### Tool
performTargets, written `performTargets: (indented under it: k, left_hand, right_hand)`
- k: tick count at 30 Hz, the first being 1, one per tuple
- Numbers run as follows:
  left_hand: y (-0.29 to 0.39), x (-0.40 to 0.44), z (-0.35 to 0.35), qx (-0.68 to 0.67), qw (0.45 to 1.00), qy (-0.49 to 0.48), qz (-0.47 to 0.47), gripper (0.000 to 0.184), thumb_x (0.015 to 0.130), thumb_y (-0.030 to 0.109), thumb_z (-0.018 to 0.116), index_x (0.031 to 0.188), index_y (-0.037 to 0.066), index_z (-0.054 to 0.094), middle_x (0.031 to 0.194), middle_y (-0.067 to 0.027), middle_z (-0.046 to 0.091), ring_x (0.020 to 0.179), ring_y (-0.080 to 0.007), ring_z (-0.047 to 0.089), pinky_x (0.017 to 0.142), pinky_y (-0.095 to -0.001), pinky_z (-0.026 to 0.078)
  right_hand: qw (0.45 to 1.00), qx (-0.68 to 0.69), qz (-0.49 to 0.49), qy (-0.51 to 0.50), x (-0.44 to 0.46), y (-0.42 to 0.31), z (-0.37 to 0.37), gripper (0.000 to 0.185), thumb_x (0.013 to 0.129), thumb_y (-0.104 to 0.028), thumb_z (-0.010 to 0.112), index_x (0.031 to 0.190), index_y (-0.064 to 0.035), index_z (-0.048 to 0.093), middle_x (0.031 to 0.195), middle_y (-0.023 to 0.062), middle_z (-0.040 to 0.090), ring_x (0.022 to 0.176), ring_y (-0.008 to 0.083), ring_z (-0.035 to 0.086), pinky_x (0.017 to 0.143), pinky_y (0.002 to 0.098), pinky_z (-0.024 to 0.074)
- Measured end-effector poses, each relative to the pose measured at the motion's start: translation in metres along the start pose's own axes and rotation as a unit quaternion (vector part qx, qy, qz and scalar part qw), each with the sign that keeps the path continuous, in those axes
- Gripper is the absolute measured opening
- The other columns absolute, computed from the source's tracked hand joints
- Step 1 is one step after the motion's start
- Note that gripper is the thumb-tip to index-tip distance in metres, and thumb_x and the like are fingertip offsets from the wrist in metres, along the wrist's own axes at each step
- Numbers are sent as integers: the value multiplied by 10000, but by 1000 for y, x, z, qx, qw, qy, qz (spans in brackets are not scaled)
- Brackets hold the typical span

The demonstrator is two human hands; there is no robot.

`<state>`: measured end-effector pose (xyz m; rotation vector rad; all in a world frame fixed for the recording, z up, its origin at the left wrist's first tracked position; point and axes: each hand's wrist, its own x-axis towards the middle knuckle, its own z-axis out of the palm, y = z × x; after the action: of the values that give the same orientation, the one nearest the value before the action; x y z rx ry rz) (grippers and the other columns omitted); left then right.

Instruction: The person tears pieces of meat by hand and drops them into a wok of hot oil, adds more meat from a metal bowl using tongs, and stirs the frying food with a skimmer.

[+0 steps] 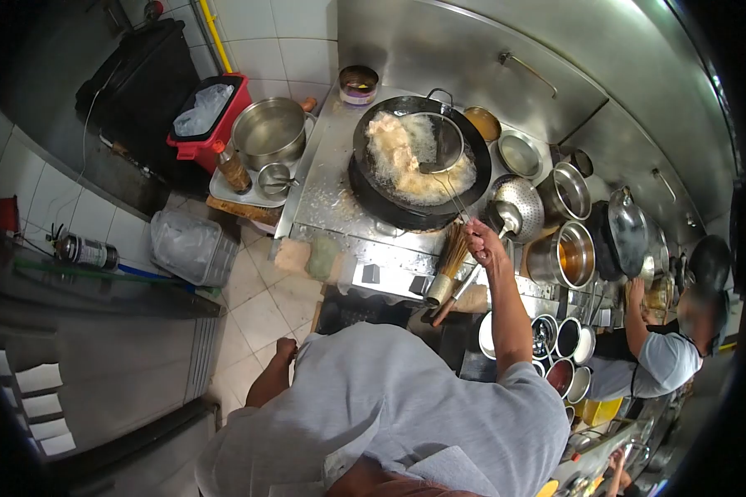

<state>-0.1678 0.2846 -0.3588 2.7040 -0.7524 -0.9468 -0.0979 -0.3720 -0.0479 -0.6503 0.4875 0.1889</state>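
Observation:
My right hand (pixel 482 240) is closed round the handle of a wire strainer (pixel 441 142), whose round basket rests in the wok. Pale food (pixel 394 149) fries in foaming oil on the left side of the black wok (pixel 373 195), partly beside the strainer. Down at my left side, my left hand (pixel 286 349) hangs over the floor, its fingers curled and too small to make out. A perforated ladle (pixel 518 199) and a bamboo brush (pixel 449 263) lie to the right of and below the wok.
A large steel pot (pixel 268 131) and a bottle (pixel 233 170) stand on the left by a red bin (pixel 215 120). Steel pots (pixel 542 258) and sauce containers (pixel 560 377) line the right side. Another person (pixel 663 360) works at the far right.

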Motion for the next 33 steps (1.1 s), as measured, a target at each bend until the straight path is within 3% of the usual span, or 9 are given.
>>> performTargets:
  k: [9, 14, 17, 20, 24, 26, 29, 30, 33]
  left_hand:
    - [7, 14, -11, -21, 998, -36, -51, 138, 766, 111, 596, 731, 0, 669, 734, -154, 669, 622, -290, 655, 556, -415, 524]
    - [14, 12, -12, -29, 996, -43, -73, 134, 781, 111, 607, 759, 10, 692, 760, -137, 683, 636, -286, 667, 563, -402, 541]
    - [19, 11, -12, -88, 979, -62, -172, 217, 796, 208, 542, 843, 132, 739, 941, -132, 711, 864, -307, 685, 735, -447, 544]
    - [2, 25, 27, 103, 994, 3, -47, 125, 748, 158, 649, 740, 57, 723, 790, -142, 695, 730, -282, 688, 642, -401, 546]
    - [2, 21, 33, 84, 995, 17, -49, 128, 735, 142, 649, 727, 26, 701, 759, -152, 686, 687, -290, 677, 611, -418, 530]
    - [7, 21, 34, -367, 872, 10, -324, 143, 740, 115, 617, 709, -16, 664, 719, -180, 669, 643, -303, 659, 571, -442, 501]
    - [17, 8, 24, -431, 826, 52, -359, 162, 755, 101, 575, 708, -42, 637, 688, -203, 654, 597, -313, 638, 541, -453, 476]
    - [14, 4, 18, -429, 828, 50, -358, 162, 755, 101, 575, 708, -42, 637, 688, -203, 654, 597, -313, 638, 541, -453, 476]
    - [3, -3, 8, -268, 953, 19, -138, 171, 762, 102, 559, 711, -44, 633, 677, -219, 644, 585, -317, 628, 536, -461, 473]
  right_hand:
    - [997, 4, -58, 59, -17, 2, 26, 24, 986, -68, 433, 982, -92, 432, 735, 22, 467, 447, 38, 357, 302, 162, 281]
    - [971, -151, -122, 143, -12, -6, 58, 91, 964, -61, 487, 1029, -92, 430, 727, 23, 510, 446, 62, 384, 339, 190, 295]
    - [951, -215, -150, 165, -5, -2, 68, 89, 954, -36, 451, 1011, -53, 516, 692, 16, 507, 429, 73, 388, 357, 218, 319]
    - [924, -283, -174, 190, -8, 1, 82, 118, 960, -59, 468, 1057, -40, 530, 676, 6, 510, 433, 80, 405, 362, 223, 326]
    - [899, -349, -208, 162, -16, 11, 88, 167, 962, -78, 498, 1111, -27, 555, 647, -6, 504, 445, 69, 422, 369, 233, 323]
    - [874, -389, -225, 183, -18, 24, 87, 209, 961, -86, 510, 1152, -13, 553, 651, -3, 525, 463, 69, 448, 393, 243, 328]
    - [843, -425, -230, 238, -5, 47, 93, 265, 953, -107, 514, 1192, -4, 560, 653, 3, 540, 438, 86, 446, 389, 253, 339]
    - [743, -548, -334, 190, 33, 53, 50, 360, 939, -107, 531, 1279, 14, 541, 665, 30, 573, 461, 122, 499, 398, 288, 371]
    - [784, -546, -202, 218, 43, 33, 84, 403, 923, -101, 542, 1308, 21, 529, 666, 59, 592, 509, 150, 554, 452, 305, 422]
